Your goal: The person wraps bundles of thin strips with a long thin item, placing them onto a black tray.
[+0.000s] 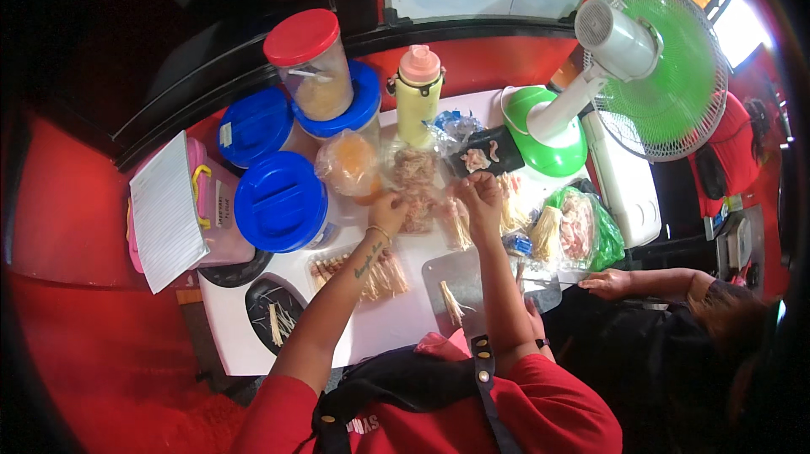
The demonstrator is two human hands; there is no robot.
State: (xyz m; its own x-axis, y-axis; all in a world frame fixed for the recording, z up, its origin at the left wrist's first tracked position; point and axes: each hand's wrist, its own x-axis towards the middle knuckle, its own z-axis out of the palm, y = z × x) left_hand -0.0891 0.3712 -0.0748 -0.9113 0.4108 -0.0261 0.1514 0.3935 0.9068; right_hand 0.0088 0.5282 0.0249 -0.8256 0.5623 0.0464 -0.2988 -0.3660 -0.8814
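Note:
My left hand is closed at the left edge of a clear plastic bag of thin pinkish meat, its fingers seeming to pinch the plastic. On the bag's other side my right hand is raised, fingertips pressed together; what they hold, if anything, is too small to make out. Below my left forearm sits a clear tray of meat-wrapped enoki bundles. A loose enoki bundle lies on the grey cutting board beside my right forearm. Behind my hands, a black tray holds meat slices.
Blue-lidded tubs, a red-lidded jar and a yellow bottle stand at the back. A green fan rises at right. A co-worker's hand is near a knife. A black dish holds enoki scraps.

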